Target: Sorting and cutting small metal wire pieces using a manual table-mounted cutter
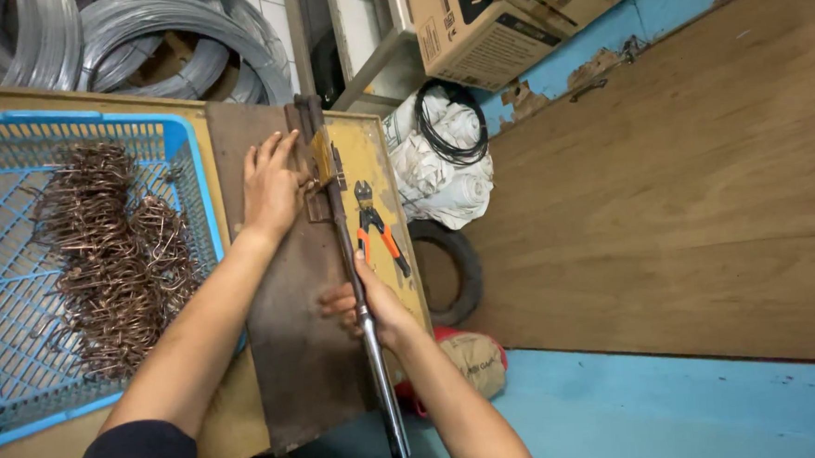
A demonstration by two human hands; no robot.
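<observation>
My left hand (271, 182) lies flat on a rusty brown metal plate (303, 355), fingers spread, its fingertips beside the small bending jig (323, 164) near the plate's far end. My right hand (371, 307) is wrapped around a long steel lever bar (378, 370) that runs from the jig down past the plate's near edge. What sits in the jig is hidden by my left fingers.
A blue plastic basket (190, 166) on the left holds several bent rusty wire pieces (111, 254). Orange-handled cutters (377, 229) lie right of the bar. Wire coils (165, 37), cardboard boxes (499, 20), a white sack (446, 171), a tyre (461, 268) and a wooden board (684, 177) surround the bench.
</observation>
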